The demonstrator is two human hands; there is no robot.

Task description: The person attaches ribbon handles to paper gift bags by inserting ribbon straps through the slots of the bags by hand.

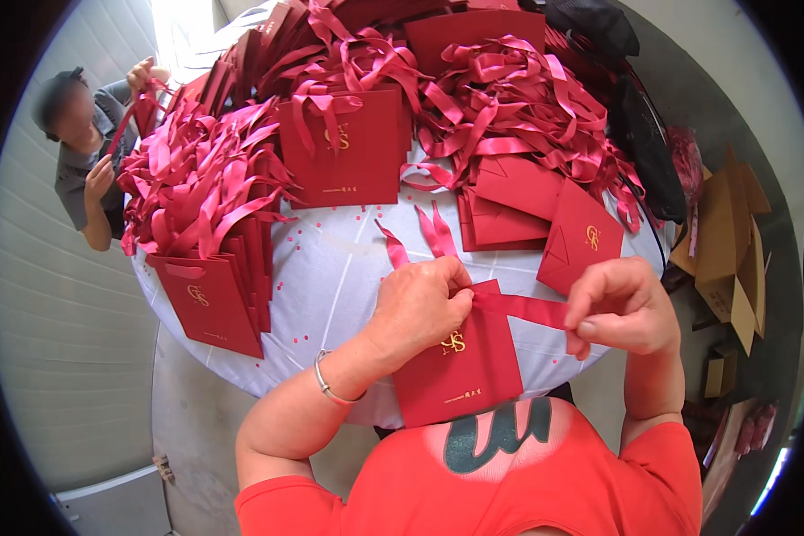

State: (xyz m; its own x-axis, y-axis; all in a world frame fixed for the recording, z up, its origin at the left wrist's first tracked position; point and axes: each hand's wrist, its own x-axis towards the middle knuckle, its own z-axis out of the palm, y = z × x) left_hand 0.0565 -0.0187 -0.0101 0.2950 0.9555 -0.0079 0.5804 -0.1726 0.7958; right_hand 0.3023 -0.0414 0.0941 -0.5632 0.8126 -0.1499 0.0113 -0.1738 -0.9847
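A dark red paper gift bag (460,380) lies at the near edge of the table, close against my body. My left hand (420,304) is closed at its top edge, thumb and fingers pinching where a ribbon comes out. That pink-red satin ribbon (527,309) stretches to the right, and my right hand (630,308) pinches its far end. Loose ribbon ends (436,230) stick up beyond my left hand. Another red bag (582,237) lies just past my right hand, leaning on a small pile of bags (509,210).
Stacked bags with tangled ribbons (201,179) stand at the left; more bags (344,147) fill the back and right of the white-covered round table (330,268). At far left a person (85,161) handles a ribbon. Open cardboard boxes (728,241) stand on the right.
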